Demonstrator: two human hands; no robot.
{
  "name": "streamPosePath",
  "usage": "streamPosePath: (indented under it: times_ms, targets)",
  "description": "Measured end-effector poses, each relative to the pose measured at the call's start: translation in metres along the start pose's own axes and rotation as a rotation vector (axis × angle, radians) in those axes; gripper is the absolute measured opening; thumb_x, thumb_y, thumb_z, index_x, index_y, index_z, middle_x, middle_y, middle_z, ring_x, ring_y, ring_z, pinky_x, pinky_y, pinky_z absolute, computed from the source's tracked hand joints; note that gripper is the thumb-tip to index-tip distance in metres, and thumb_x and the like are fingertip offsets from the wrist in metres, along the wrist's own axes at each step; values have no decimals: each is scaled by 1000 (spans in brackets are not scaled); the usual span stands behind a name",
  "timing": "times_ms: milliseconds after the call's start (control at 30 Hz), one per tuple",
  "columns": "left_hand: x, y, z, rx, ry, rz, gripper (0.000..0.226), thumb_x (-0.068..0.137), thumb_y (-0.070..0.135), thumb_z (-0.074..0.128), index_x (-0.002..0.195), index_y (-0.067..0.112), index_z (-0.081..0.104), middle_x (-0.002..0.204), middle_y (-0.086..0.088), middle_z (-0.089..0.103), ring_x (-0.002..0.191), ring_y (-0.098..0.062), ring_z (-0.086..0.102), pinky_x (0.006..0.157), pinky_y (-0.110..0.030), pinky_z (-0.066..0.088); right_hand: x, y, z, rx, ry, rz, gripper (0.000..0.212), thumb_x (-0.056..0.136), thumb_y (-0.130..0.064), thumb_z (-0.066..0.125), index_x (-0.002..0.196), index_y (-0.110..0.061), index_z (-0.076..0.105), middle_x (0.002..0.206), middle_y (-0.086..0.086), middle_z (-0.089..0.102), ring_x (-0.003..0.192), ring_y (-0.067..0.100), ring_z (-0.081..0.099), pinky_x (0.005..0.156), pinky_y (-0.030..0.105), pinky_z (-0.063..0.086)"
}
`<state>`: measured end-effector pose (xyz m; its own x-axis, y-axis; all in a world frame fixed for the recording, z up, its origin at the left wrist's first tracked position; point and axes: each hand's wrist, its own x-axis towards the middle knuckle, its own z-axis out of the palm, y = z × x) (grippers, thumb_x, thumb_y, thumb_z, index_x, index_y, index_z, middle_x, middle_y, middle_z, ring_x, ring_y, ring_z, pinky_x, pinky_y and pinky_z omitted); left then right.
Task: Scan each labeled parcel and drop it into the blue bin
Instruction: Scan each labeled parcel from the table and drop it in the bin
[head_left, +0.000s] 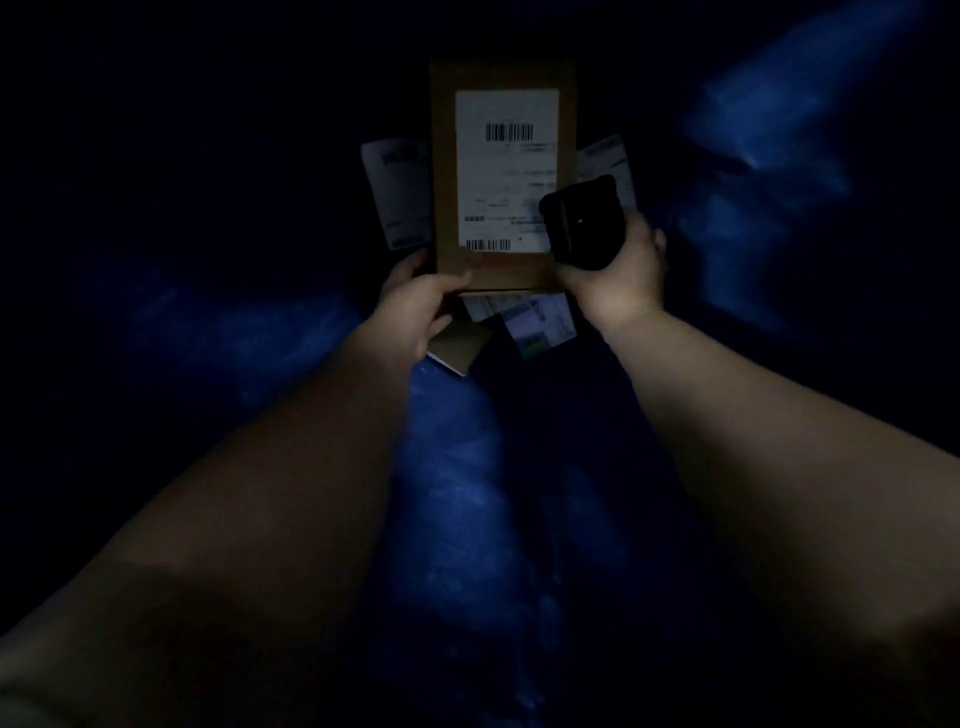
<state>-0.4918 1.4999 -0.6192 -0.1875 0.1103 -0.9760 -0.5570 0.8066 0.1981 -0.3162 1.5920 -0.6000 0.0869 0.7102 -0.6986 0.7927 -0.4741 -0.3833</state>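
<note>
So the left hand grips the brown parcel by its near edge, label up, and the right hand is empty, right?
Not quite. The right hand is not empty: it grips a black scanner at the corner of the label. The rest holds: the left hand grips the brown parcel by its near edge, label up. The head view shows it.
</note>
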Motion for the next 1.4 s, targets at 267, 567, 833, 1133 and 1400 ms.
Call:
streamPosePath:
  times_ms: [267,567,833,1133,1400]
  targets:
    - [-38,7,-4,137,106,115,65,83,3,74,140,24,51,129,-5,57,110,-17,57,91,-30,51,-29,-12,-9,-72,-9,-16,81,72,-25,82,142,-16,43,139,12,39,130,35,40,105,50,43]
    - [-175,53,-12,708,134,649,45,80,13,76,123,19,62,126,-9,59,114,-21,58,95,-29,48,-132,-85,-88,-230,46,-140,89,68,-36,83,144,-23,40,139,7,40,129,31,38,99,53,44]
    - [-375,95,-50,882,280,945,51,82,33,73,130,30,56,130,-3,55,121,-28,53,99,-49,45,-280,-160,-201,-192,35,-252,91,69,-37,83,147,-24,37,141,4,39,133,28,36,106,49,40]
    - [-548,128,-99,786,376,1226,54,80,38,71,131,29,55,129,-1,58,123,-27,49,102,-49,42,-431,-225,-311,-253,57,-523,93,73,-37,83,150,-27,34,143,0,38,134,23,34,107,40,37]
    - [-661,125,-117,536,656,1247,52,83,35,74,131,34,55,130,-1,55,127,-24,47,105,-46,40,-492,-286,-371,-260,26,-839,79,72,-35,83,140,-30,44,122,-4,43,125,24,39,104,44,39]
